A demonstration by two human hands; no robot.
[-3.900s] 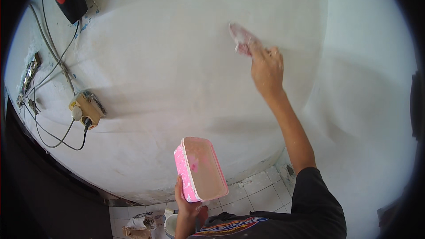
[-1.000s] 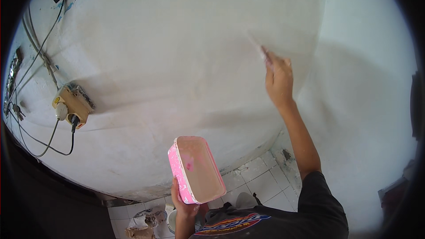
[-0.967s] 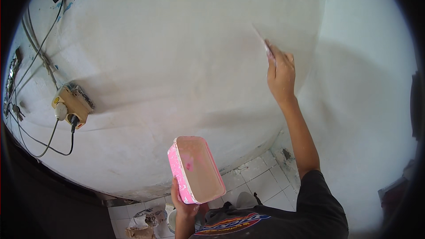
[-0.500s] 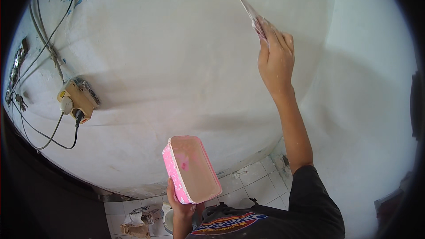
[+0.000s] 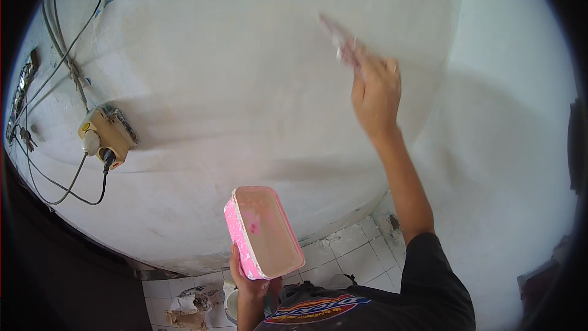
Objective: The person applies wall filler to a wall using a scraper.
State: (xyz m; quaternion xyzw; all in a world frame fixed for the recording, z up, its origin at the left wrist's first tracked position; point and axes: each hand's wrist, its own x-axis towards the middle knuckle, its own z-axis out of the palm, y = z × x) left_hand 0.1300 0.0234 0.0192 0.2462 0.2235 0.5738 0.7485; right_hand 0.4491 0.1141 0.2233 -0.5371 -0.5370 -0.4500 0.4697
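Right hand wraps the scraper — probably stiff, best pinched at its base! Left hand clasps the pink tub (likely light).

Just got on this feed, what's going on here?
The right hand holds a scraper up at the pale wall; blur hides whether the blade touches it. The left hand holds a smeared pink tub, its open top in view. A socket block with two plugs in it is on the wall to the left, and a crumpled bag lies on the tiled floor.
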